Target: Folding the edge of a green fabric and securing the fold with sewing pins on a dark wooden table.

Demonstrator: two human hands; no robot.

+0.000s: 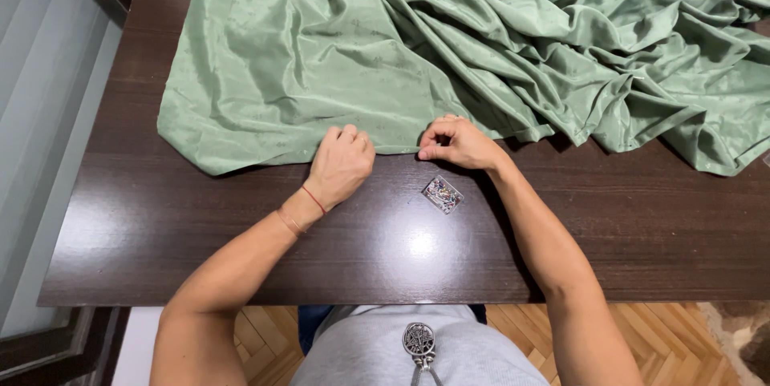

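Note:
A large pale green satin cloth (337, 41) lies spread and crumpled over the far half of a dark wooden table (160, 234). My left hand (341, 163) rests on the cloth's near hem with its fingers curled down onto the fabric. Just to its right, my right hand (455, 143) pinches the same hem between thumb and fingertips. A small clear box of coloured pins (443, 194) sits on the table just below my right hand.
The cloth bunches into deep folds toward the right and back (626, 57). Below the table's near edge shows a parquet floor (690, 338). A metal pendant (419, 343) hangs at my chest. A grey wall panel (40, 113) runs along the left.

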